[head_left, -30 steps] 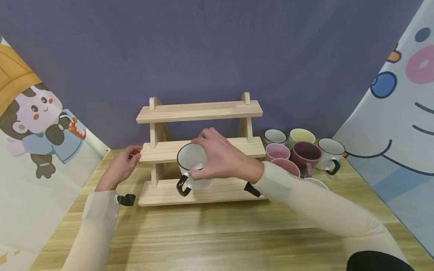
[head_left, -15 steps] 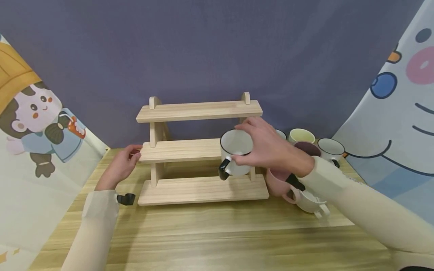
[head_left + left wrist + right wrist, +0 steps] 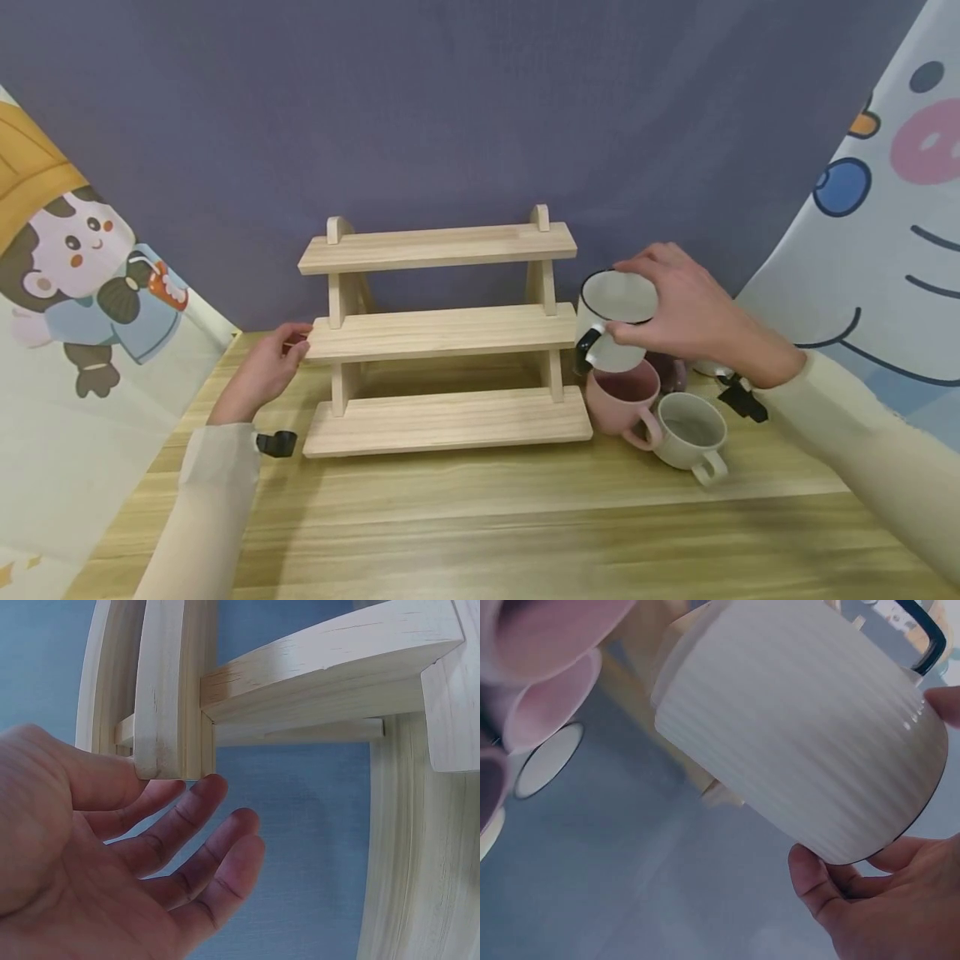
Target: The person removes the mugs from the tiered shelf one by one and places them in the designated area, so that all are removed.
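Note:
My right hand (image 3: 686, 312) grips a white mug (image 3: 802, 727) by its rim, thumb on the near side and fingers on the far side. The mug has a dark rim, ribbed sides and a black handle pointing left toward me in the head view. It is held above the pink mug (image 3: 622, 396), just right of the rack. My left hand (image 3: 266, 371) pinches the left end of the middle board of a three-tier wooden shelf (image 3: 442, 332). In the left wrist view, the thumb lies against the board end and the other fingers are loosely bent.
A cream mug (image 3: 690, 433) stands beside the pink one, its handle toward me. Behind them a dark mauve mug (image 3: 667, 371) is partly hidden. Several mugs show in the right wrist view. A blue-grey cloth (image 3: 450, 108) hangs behind the shelf on the wood-grain table (image 3: 450, 525).
My right hand has carried the white mug rightward from in front of the shelf to above the other mugs. The left hand has stayed at the middle board's end.

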The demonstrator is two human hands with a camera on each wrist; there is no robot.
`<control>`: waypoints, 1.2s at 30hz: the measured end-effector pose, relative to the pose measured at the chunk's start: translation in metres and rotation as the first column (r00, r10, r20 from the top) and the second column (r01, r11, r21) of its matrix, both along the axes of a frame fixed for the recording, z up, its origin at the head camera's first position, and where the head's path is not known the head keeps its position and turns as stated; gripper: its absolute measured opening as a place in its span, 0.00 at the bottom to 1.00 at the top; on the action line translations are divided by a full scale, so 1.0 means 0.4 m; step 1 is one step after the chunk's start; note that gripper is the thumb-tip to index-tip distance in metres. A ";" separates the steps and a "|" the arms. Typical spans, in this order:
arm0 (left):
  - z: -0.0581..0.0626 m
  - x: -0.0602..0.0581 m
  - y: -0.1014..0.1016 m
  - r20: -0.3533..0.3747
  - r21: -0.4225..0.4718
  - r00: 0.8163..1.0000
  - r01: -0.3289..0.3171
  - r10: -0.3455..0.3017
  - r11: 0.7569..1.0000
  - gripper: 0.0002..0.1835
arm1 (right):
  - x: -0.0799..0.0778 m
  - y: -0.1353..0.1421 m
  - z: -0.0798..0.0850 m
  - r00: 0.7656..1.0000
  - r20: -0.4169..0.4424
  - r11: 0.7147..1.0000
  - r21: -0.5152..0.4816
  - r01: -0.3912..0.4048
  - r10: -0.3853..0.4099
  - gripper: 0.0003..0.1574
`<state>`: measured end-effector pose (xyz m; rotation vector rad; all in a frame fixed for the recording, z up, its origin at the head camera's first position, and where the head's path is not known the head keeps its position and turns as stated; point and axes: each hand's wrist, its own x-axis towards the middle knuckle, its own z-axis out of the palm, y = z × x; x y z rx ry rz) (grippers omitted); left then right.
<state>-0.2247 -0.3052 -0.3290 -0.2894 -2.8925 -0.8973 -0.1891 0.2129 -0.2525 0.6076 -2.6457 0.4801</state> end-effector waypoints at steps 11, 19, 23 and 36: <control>0.000 -0.002 0.002 -0.015 -0.002 1.000 0.009 -0.009 1.000 0.20 | 0.042 0.172 -0.026 0.988 0.033 0.988 -0.025 0.154 -0.154 0.44; 0.001 -0.001 0.004 -0.011 -0.005 1.000 0.005 -0.005 1.000 0.20 | 0.079 0.317 -0.067 0.958 0.030 0.958 0.010 0.286 -0.287 0.44; 0.002 -0.001 0.003 -0.012 -0.006 1.000 0.003 -0.003 1.000 0.20 | 0.087 0.377 -0.101 0.953 0.075 0.955 0.059 0.289 -0.293 0.48; 0.000 0.003 0.001 -0.020 -0.018 1.000 0.007 -0.008 1.000 0.20 | 0.103 0.449 -0.198 0.952 0.242 0.981 0.093 0.169 -0.187 0.53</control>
